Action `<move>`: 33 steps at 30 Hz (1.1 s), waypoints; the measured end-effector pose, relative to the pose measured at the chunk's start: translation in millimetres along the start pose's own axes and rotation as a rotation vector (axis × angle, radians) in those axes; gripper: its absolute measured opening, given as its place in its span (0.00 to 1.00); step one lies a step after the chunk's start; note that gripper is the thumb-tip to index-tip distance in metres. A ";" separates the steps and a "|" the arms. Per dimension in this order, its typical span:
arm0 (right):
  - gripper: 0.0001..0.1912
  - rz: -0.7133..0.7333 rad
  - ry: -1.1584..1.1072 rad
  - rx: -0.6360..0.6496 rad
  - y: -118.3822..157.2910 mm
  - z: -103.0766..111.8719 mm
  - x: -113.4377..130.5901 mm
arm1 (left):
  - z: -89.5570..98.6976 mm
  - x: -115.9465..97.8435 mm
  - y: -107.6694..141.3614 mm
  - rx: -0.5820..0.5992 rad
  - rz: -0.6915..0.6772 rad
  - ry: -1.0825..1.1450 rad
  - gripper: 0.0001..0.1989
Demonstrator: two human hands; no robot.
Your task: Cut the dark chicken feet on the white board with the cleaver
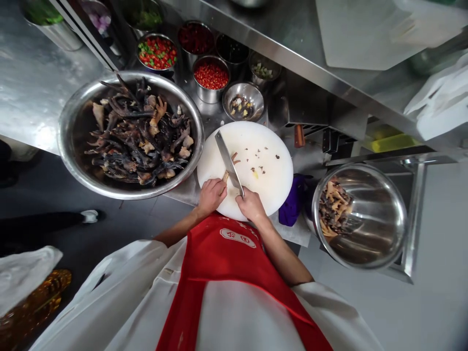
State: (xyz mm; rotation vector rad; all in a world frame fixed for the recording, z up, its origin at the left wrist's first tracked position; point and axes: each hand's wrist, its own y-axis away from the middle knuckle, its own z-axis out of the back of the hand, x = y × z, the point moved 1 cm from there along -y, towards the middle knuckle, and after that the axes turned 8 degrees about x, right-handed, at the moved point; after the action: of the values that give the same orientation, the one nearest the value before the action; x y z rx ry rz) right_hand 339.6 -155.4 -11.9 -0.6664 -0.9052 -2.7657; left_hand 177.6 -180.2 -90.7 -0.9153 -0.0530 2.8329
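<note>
My right hand (251, 204) grips a cleaver (229, 162) by its handle, the long blade slanting up and left over a round white cutting board (276, 190). Pinched in my left hand (212, 194), at the board's near left edge, is a pale chicken foot (225, 176). Its toes (236, 158) show beyond the blade, which crosses over it. Dark scraps (255, 171) and a yellowish bit (255, 174) lie on the board. To the left, a big steel bowl (199, 131) holds a heap of dark and tan chicken feet (142, 134).
At right stands a steel bowl (380, 219) with cut pieces (333, 207). Behind the board are a small bowl (244, 101) of scraps and tins of chopped red chillies (211, 76) and mixed peppers (157, 52). A steel shelf (292, 68) overhangs the back. A purple cloth (290, 204) hangs beside the board.
</note>
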 end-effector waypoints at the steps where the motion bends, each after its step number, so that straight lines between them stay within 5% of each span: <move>1: 0.13 0.008 -0.026 -0.020 5.1 6.7 4.3 | 0.1 -0.3 -0.4 0.005 0.005 -0.004 0.09; 6: 0.17 0.179 -0.202 -0.303 33.3 46.2 30.8 | 0.0 -0.7 -1.8 0.012 0.003 -0.001 0.07; 9: 0.15 0.151 -0.203 -0.409 28.5 44.2 30.2 | -1.1 -0.4 -1.5 0.002 0.006 0.006 0.08; 15: 0.13 -0.008 0.048 0.028 -10.4 0.5 2.7 | -2.9 -1.5 -0.4 0.013 0.018 -0.027 0.09; 23: 0.14 -0.015 0.008 0.006 -0.1 11.8 7.5 | -1.3 -3.5 -4.6 -0.003 0.033 -0.024 0.08; 29: 0.21 0.122 -0.105 -0.322 12.5 41.4 24.5 | 0.9 -4.6 -5.4 0.008 0.025 0.001 0.07; 33: 0.16 0.032 0.031 -0.043 -5.9 19.9 16.2 | -0.4 -4.7 -4.2 0.021 0.035 -0.017 0.08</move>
State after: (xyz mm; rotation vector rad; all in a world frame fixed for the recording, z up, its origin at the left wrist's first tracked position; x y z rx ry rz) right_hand 330.8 -139.0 6.8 -0.6378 -0.8234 -2.7667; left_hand 182.2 -176.8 -87.9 -0.8967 -0.0091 2.8678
